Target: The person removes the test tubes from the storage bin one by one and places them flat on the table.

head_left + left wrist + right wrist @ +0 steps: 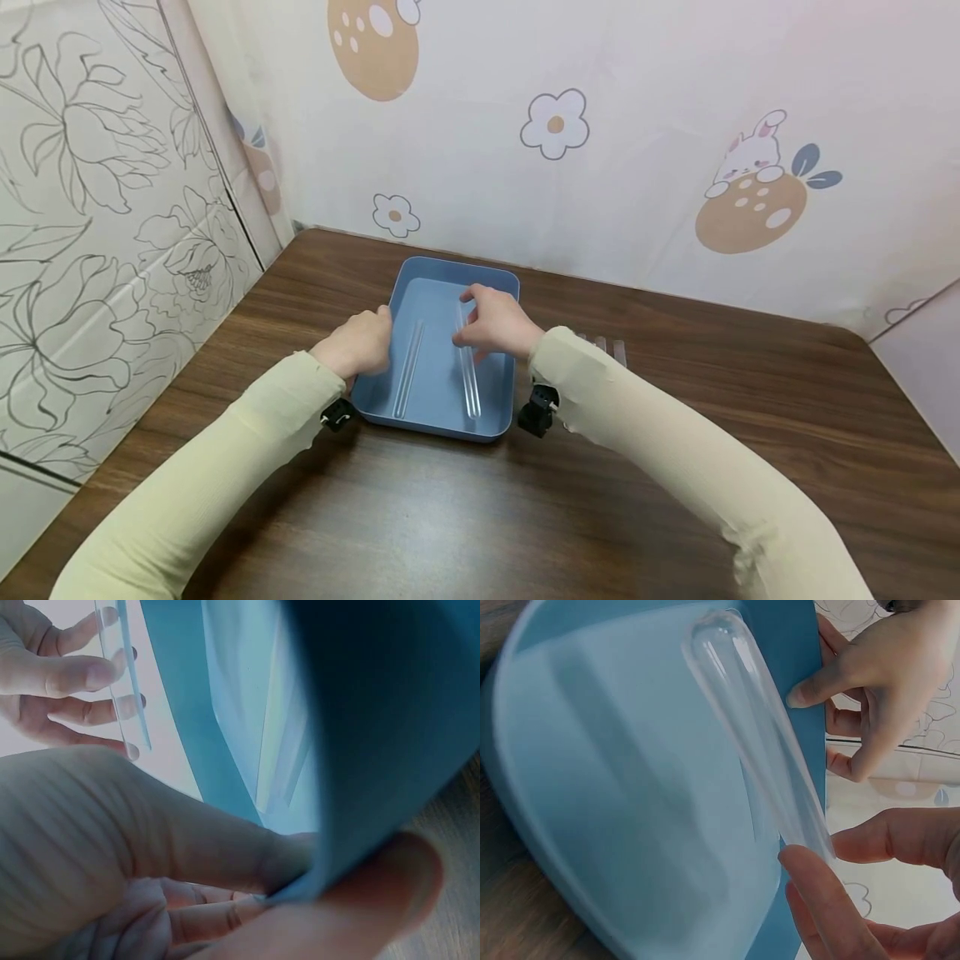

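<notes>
A blue rectangular tray [437,375] sits on the table, and my left hand [363,340] grips its left wall. In the left wrist view the thumb lies inside that wall [360,735] and a finger outside. My right hand [498,321] is over the tray's right half, pinching a clear test tube [470,387] near one end between thumb and fingers. In the right wrist view the tube's rounded end [716,637] points away from the fingertips. A second clear tube [408,371] lies lengthwise in the tray's left half.
Several more clear tubes [619,352] lie on the brown wooden table [712,375] just beyond my right sleeve, which partly hides them. A patterned wall [480,183] rises behind the table, with a flower-drawn panel [90,208] on the left.
</notes>
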### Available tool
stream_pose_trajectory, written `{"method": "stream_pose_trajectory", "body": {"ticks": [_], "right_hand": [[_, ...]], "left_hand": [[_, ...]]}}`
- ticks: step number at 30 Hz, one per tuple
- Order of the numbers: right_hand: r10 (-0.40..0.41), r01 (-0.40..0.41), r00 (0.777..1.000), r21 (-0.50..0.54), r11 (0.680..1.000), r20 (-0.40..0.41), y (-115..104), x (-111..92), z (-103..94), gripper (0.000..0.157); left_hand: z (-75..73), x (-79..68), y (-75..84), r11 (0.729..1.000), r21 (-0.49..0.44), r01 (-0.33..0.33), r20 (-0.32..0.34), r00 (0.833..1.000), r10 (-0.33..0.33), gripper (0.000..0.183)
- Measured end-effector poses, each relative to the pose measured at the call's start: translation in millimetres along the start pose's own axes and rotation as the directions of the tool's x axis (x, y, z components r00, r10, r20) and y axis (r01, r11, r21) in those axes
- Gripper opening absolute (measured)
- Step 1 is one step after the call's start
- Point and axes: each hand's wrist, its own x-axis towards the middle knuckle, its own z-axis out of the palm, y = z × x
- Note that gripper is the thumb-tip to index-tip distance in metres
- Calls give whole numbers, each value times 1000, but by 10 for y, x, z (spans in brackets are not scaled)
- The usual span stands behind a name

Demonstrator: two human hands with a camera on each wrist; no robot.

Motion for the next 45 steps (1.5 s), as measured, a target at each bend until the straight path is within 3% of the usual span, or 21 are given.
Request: {"method": "stream_pose_trajectory", "body": {"ticks": [13, 26, 45], "right_hand": [[40, -40, 999, 11, 999, -31, 131, -125, -160, 62], [51, -50, 995, 16, 999, -83, 369, -227, -287, 62], [129, -130, 985, 1, 992, -110, 710, -350, -432, 60]], "left_hand": [[3, -21, 3, 1000, -19, 11, -8, 1000, -12, 62], [17, 0, -7, 1000, 4, -12, -26, 1000, 12, 60], [19, -5, 7, 1000, -4, -9, -18, 1000, 9, 65]]}}
